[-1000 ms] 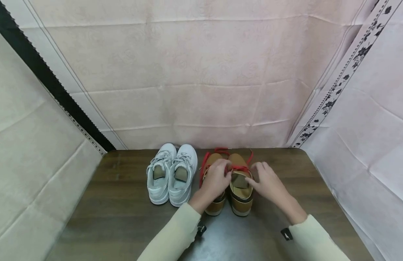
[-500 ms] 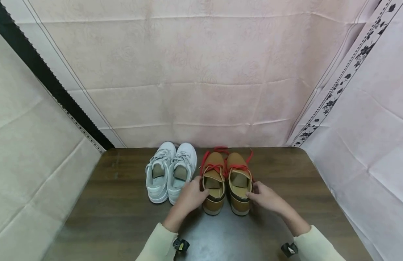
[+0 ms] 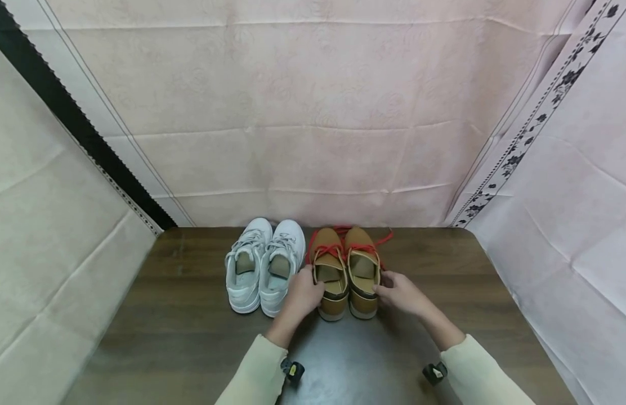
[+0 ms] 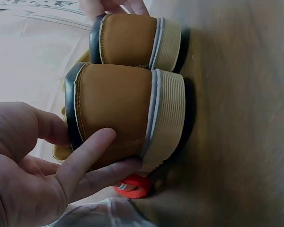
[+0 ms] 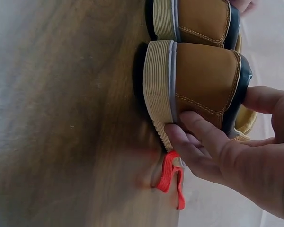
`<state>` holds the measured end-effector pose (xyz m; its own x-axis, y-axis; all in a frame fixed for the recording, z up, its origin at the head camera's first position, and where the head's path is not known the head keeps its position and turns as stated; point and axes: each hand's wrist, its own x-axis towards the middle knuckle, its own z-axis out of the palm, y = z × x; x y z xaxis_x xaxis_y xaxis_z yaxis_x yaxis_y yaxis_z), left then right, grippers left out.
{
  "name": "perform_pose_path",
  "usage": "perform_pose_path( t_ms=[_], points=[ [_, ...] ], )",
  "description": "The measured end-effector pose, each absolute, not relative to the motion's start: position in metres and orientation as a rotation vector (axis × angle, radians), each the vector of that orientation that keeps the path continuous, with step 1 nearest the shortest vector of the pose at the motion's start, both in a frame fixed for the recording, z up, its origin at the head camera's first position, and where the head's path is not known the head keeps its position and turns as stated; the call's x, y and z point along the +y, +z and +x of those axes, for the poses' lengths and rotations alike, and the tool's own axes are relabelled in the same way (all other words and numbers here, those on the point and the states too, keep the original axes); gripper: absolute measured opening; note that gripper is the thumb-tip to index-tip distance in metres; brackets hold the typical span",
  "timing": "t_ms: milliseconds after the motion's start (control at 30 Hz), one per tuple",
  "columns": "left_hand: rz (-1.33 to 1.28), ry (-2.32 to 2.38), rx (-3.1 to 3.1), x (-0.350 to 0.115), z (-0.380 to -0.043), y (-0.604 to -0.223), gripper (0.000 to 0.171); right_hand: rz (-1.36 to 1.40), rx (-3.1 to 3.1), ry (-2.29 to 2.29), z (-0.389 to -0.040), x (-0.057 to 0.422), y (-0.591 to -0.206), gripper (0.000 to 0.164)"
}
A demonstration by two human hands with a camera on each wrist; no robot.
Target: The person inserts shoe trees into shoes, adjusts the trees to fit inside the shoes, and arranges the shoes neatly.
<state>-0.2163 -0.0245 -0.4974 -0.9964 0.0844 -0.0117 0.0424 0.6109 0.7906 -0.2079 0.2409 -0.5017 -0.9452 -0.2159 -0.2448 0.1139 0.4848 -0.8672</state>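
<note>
Two brown shoes with red laces stand side by side on the wooden table, toes toward the back. My left hand (image 3: 305,289) grips the left brown shoe (image 3: 328,240) at its outer side. In the left wrist view its thumb is on the black collar and its fingers (image 4: 94,149) lie along the tan side. My right hand (image 3: 400,291) holds the right brown shoe (image 3: 360,237) the same way, thumb at the collar and fingers (image 5: 199,124) low on the outer side. A loose red lace (image 5: 166,175) hangs near the sole in the right wrist view.
A pair of white sneakers, the left one (image 3: 246,292) and the right one (image 3: 273,295), stands just left of my left hand. Behind the table (image 3: 181,315) hangs a pale creased cloth (image 3: 313,112), with more cloth at both sides.
My hands have left the laces and moved to the outer sides of the brown shoes. The shoes have shifted back and slightly left, and now stand closer together.
</note>
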Motion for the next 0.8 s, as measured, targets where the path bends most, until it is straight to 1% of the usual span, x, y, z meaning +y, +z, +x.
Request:
perform_pose_path(
  t_ms=[167, 367, 500, 633, 800],
  points=[
    [0.142, 1.23, 2.848, -0.025, -0.228, -0.492, 0.033, -0.051, 2.39, -1.454, -0.216, 0.238, -0.503, 0.062],
    [0.128, 1.202, 2.823, -0.024, -0.237, -0.488, 0.026, -0.01, 2.388, -1.46, -0.221, 0.238, -0.505, 0.061],
    [0.121, 1.167, 2.846, -0.022, -0.241, -0.49, 0.026, 0.006, 2.391, -1.471, -0.222, 0.238, -0.505, 0.059],
    [0.124, 1.155, 2.86, -0.022, -0.242, -0.492, 0.03, 0.007, 2.404, -1.458, -0.221, 0.238, -0.504, 0.058],
    [0.155, 1.176, 2.852, -0.022, -0.237, -0.492, 0.048, -0.02, 2.548, -1.311, -0.218, 0.239, -0.5, 0.059]
  ],
)
